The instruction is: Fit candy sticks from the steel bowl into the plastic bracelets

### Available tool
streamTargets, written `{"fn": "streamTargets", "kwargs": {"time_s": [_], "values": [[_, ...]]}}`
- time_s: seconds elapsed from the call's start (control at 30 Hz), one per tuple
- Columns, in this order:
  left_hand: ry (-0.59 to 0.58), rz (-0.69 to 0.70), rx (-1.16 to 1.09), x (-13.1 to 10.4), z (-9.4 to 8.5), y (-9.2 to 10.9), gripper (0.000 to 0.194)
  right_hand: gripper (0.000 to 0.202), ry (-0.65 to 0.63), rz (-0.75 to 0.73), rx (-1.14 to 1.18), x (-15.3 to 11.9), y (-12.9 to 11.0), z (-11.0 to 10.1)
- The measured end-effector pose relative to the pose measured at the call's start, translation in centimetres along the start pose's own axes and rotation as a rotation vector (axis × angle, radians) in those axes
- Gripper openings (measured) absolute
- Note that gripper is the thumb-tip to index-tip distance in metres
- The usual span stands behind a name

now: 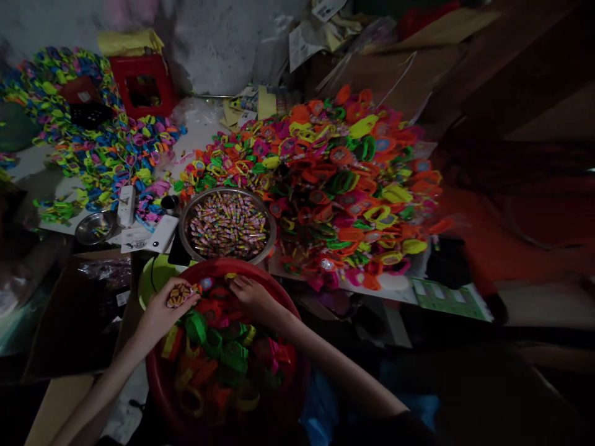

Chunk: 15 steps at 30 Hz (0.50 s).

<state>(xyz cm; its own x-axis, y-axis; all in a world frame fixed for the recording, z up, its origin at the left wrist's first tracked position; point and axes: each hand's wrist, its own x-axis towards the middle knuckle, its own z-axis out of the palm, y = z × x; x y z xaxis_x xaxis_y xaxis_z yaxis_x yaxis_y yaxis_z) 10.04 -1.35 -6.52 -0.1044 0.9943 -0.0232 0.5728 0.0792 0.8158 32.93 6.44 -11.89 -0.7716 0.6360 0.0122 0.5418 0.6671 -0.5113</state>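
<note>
The left hand (160, 310) clutched wrapped candies (179, 296); whether the right hand (253, 298) gripped anything was unclear. Work looked unfinished: toy watches (233, 355) lay below both, bowled candies (227, 223) beyond.

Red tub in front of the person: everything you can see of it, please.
The red tub is round, deep, plastic-looking and upright, below the table's near edge. Its far rim overlaps the metal bowl in view; whether they touch can't be told. Inside lies a loose heap of watch-like pieces in green, orange, yellow and pink, resting against it. The left hand is over its left side, the right hand over its far side. Its underside is hidden and its near side dark.
</note>
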Motion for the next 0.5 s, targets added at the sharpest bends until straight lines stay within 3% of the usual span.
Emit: {"fn": "streamTargets", "kwargs": {"time_s": [0.27, 0.37, 0.5], "values": [[-0.059, 0.016, -0.08, 0.4, 0.7, -0.1, 0.028, 0.019, 0.062, -0.11, 0.241, 0.2, 0.0, -0.6], [-0.082, 0.03, -0.042, 0.6, 1.2, -0.1, 0.027, 0.016, 0.084, -0.095, 0.627, 0.1, -0.4, -1.4], [-0.112, 0.069, 0.001, 0.7, 1.6, 0.1, 0.025, 0.024, 0.07, 0.107, 1.126, -0.2, -1.2, -3.1]]}}
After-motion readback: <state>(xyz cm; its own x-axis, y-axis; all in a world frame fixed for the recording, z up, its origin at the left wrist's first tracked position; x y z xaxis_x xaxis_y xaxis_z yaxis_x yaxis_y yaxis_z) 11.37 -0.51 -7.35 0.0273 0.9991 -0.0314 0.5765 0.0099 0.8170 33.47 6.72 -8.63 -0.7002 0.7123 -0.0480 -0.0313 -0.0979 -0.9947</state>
